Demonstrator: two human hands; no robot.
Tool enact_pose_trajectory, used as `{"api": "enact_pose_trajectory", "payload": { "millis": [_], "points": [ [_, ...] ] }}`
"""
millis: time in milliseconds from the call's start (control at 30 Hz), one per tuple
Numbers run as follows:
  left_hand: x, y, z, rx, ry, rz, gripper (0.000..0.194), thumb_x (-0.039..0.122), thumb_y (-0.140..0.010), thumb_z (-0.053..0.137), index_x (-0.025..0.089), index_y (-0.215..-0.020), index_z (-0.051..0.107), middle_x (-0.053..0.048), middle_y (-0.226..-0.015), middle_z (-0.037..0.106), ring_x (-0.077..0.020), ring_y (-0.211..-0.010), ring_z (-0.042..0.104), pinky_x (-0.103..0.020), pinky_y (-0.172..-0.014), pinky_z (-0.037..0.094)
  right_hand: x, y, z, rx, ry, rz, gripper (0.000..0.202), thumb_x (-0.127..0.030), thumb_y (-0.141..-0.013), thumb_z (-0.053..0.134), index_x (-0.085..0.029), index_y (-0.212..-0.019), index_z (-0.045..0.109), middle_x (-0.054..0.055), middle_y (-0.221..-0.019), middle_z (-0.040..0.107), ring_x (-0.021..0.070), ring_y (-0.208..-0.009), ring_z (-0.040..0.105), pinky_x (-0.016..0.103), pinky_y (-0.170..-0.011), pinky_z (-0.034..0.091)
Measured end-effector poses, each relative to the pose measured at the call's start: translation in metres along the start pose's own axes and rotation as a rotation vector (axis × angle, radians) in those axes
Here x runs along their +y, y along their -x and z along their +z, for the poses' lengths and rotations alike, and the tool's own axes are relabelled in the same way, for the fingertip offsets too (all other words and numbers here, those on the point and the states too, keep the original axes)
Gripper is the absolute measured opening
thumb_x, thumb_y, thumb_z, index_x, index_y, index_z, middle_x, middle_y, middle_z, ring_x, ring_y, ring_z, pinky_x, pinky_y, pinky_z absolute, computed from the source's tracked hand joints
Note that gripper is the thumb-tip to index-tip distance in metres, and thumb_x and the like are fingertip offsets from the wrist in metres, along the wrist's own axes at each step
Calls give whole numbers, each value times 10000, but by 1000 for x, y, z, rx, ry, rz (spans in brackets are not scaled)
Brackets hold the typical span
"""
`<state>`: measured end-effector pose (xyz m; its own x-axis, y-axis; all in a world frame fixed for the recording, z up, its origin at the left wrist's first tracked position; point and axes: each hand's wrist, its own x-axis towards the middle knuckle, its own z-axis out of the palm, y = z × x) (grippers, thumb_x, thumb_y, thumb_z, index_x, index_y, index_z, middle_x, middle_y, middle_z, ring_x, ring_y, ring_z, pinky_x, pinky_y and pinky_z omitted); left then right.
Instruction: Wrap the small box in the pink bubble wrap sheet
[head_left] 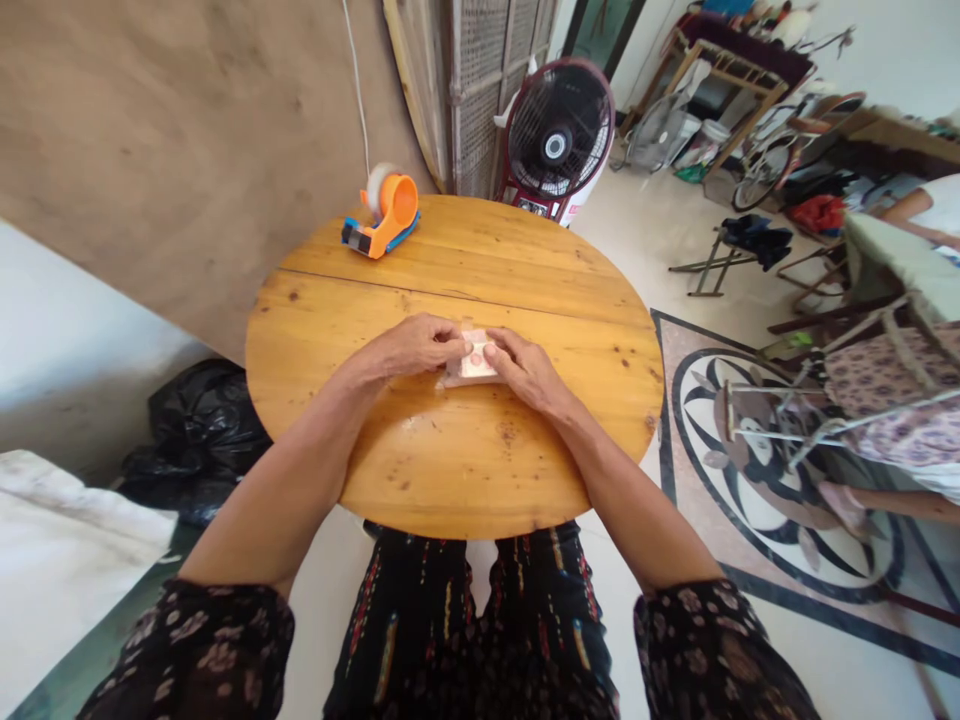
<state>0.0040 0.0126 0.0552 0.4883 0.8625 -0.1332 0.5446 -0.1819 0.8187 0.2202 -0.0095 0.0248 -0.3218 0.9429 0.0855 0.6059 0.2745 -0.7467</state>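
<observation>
A small pale, whitish-pink packet [477,363] lies at the middle of the round wooden table [480,460]. What it contains cannot be made out. My left hand [422,344] grips its left side, thumb on top and fingers curled behind. On the opposite side my right hand [526,368] holds it in the same way, thumb pressed near the top face. Some clear or pale wrapping shows under the packet's front edge. Toward the far left of the table stands an orange tape dispenser [390,215] with a roll of tape, apart from both hands.
Behind the table stands a fan [556,140]. A wooden board [187,130] leans at the left, with black plastic bags [202,430] below it. To the right are a folding stool [731,255], a bicycle [772,165] and another seated person, partly in view.
</observation>
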Motion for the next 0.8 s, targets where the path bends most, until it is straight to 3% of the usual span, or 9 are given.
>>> {"api": "enact_pose_trajectory", "payload": {
  "millis": [100, 333, 500, 633, 700, 800],
  "points": [
    [2, 1, 0, -5, 1, -27, 265, 394, -778, 549, 152, -781, 659, -24, -731, 647, -147, -658, 571, -247, -579, 395, 2, 1, -2, -9, -113, 34, 495, -509, -922, 543, -156, -1254, 642, 97, -1089, 727, 221, -965, 661, 326, -840, 474],
    [-1, -2, -2, -9, -60, 0, 260, 385, -763, 524, 159, -748, 651, -15, -699, 625, -145, -648, 546, -254, -583, 377, -6, 1, -6, -31, 27, -22, 440, -537, -942, 500, -186, -1000, 758, 55, -954, 695, 192, -855, 618, 294, -760, 429],
    [-3, -2, -2, -28, -79, -1, 278, 405, -760, 512, 164, -723, 645, -13, -689, 608, -143, -629, 516, -251, -566, 364, -8, 2, -7, -88, 63, -63, 480, -570, -960, 452, -185, -871, 724, 39, -863, 657, 171, -786, 580, 274, -697, 384],
    [-2, -1, -5, -52, -69, 0, 269, 403, -752, 532, 169, -739, 664, -13, -716, 629, -145, -659, 531, -242, -588, 378, -2, 1, -6, -42, 57, -61, 589, -608, -980, 354, -169, -704, 635, 32, -741, 611, 150, -686, 535, 275, -639, 365],
    [-1, 0, -5, -87, -59, 17, 264, 393, -758, 531, 171, -750, 675, -12, -731, 642, -146, -679, 544, -240, -609, 390, 5, -2, -6, 20, 21, -53, 550, -574, -980, 367, -171, -733, 649, 35, -743, 629, 156, -697, 552, 278, -661, 396],
    [1, 1, -4, -153, -58, 27, 267, 378, -768, 524, 173, -761, 695, -10, -729, 650, -147, -680, 549, -238, -609, 385, 18, -8, -5, 140, -52, -40, 338, -444, -922, 504, -178, -916, 713, 52, -900, 708, 177, -819, 619, 297, -776, 459]
  ]
}}
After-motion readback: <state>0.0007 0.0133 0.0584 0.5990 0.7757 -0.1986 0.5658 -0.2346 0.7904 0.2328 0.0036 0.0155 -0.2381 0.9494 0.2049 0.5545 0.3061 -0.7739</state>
